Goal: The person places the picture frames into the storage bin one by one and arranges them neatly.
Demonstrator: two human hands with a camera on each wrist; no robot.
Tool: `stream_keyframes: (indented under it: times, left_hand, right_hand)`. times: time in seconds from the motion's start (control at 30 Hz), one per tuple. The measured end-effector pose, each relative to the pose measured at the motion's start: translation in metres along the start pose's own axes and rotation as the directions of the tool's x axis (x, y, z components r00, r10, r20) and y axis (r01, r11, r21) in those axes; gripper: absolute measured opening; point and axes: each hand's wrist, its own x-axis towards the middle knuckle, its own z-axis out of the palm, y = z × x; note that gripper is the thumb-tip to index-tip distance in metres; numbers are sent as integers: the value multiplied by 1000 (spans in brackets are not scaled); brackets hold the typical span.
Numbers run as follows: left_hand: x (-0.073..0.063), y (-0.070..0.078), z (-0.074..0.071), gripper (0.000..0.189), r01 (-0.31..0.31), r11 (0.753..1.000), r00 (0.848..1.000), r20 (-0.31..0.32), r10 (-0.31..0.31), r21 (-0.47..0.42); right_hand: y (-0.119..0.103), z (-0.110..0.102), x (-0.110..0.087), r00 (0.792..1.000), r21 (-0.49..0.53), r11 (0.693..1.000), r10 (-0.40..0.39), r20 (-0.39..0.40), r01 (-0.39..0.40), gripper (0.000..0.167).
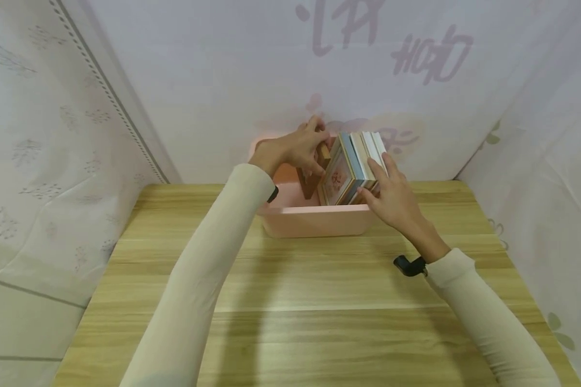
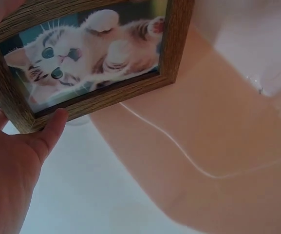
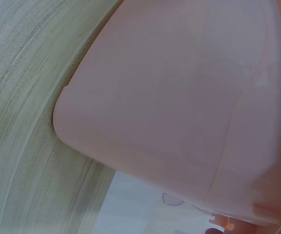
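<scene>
My left hand [image 1: 297, 148] grips a brown wooden picture frame [image 1: 311, 185] over a pink bin. Seen from the left wrist, this picture frame [image 2: 173, 44] holds a kitten photo, and the thumb [image 2: 55, 130] lies on its edge. Right of it, inside the bin, a row of picture frames [image 1: 355, 156] leans, with white, blue and pale edges; the nearest face has a reddish picture. My right hand [image 1: 392, 196] rests on the right side of this row, its fingers fairly straight. The right wrist view does not show that hand's hold.
The pink bin [image 1: 314, 223] stands at the far edge of a wood-grain table [image 1: 290, 322]; its outer wall [image 3: 159, 97] fills much of the right wrist view. Behind it hangs a pale printed curtain [image 1: 213, 97]. More patterned cloth hangs at both sides.
</scene>
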Motion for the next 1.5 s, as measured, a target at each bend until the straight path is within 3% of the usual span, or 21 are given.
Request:
stream_keyframes:
  times: [0.2, 0.33, 0.57, 0.83, 1.13, 1.37, 1.5]
  left_hand:
    - [6, 0, 4, 53, 38, 999, 996, 79, -36, -25]
    - [7, -3, 7, 54, 54, 998, 994, 99, -50, -31]
    - [12, -4, 11, 46, 22, 1000, 996, 84, -22, 6]
    - [16, -1, 15, 46, 12, 997, 988, 155, -23, 70]
    - [19, 7, 28, 65, 10, 990, 976, 213, -40, 138]
    - [17, 11, 31, 44, 23, 980, 971, 228, -69, 200]
    - [17, 11, 30, 48, 14, 979, 971, 230, -61, 204]
  right_hand:
    - [1, 0, 0, 1000, 1, 1000, 7, 4, -7, 73]
    - [-1, 1, 1, 1000, 3, 1000, 0, 2, 0, 74]
    - [0, 2, 2, 1000, 6, 1000, 0, -4, 0, 74]
    - [0, 1, 2, 1000, 5, 1000, 7, -14, -7, 73]
    - [2, 1, 0, 1000, -20, 1000, 5, -18, -5, 74]
    - [2, 1, 0, 1000, -13, 1000, 10, -18, -10, 74]
    - [2, 2, 0, 1000, -14, 1000, 4, -19, -5, 73]
